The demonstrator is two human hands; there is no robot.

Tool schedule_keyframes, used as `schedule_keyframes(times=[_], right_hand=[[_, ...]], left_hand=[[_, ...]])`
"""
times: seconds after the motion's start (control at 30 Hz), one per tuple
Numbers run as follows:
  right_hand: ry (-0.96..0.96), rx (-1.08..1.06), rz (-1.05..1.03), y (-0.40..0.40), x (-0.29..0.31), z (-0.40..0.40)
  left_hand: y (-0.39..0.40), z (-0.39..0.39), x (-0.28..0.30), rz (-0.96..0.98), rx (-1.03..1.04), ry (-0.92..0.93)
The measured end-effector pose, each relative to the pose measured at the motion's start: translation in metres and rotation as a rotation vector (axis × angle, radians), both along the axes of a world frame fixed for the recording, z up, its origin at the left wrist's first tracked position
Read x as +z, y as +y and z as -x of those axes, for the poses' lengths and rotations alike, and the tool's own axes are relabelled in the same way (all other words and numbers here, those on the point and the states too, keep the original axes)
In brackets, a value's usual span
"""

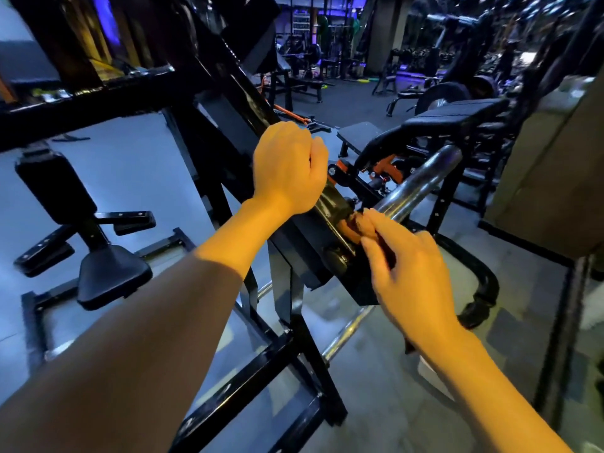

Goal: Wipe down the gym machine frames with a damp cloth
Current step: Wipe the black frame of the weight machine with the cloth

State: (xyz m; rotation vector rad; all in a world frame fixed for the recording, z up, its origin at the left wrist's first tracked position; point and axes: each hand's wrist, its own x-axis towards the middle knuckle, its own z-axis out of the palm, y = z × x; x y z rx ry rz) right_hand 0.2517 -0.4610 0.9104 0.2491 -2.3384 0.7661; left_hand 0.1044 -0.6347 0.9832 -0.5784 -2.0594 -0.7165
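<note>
A black gym machine frame (235,103) slants from upper left down to the centre, ending in a black block (307,243) with a chrome weight peg (421,181) sticking out to the right. My left hand (287,168) grips the slanted black bar, fingers curled over its far side. My right hand (411,273) holds a small brownish cloth (354,225) against the base of the chrome peg, where it meets the block. Most of the cloth is hidden by my fingers.
A black padded seat and pads (108,276) stand at lower left. Black base bars (261,364) cross the floor below my arms. A padded bench (457,119) with orange fittings stands behind the peg. A beige pillar (555,178) rises at right. More gym machines fill the background.
</note>
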Motion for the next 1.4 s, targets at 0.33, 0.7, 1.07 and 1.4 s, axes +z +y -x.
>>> schedule_keyframes(times=[0.33,0.7,1.07,1.4], right_hand=[[0.051,0.102,0.059,0.003,0.004,0.003],[0.106,0.033,0.053,-0.006,0.006,0.012],[0.076,0.03,0.026,-0.012,0.013,0.023],[0.044,0.027,0.044,0.004,0.004,0.019]], left_hand=[[0.0,0.002,0.0,0.035,0.027,-0.01],[0.002,-0.002,0.0,0.03,0.056,-0.025],[-0.001,0.004,-0.004,0.042,0.055,-0.045],[-0.008,0.001,0.002,0.192,0.031,-0.084]])
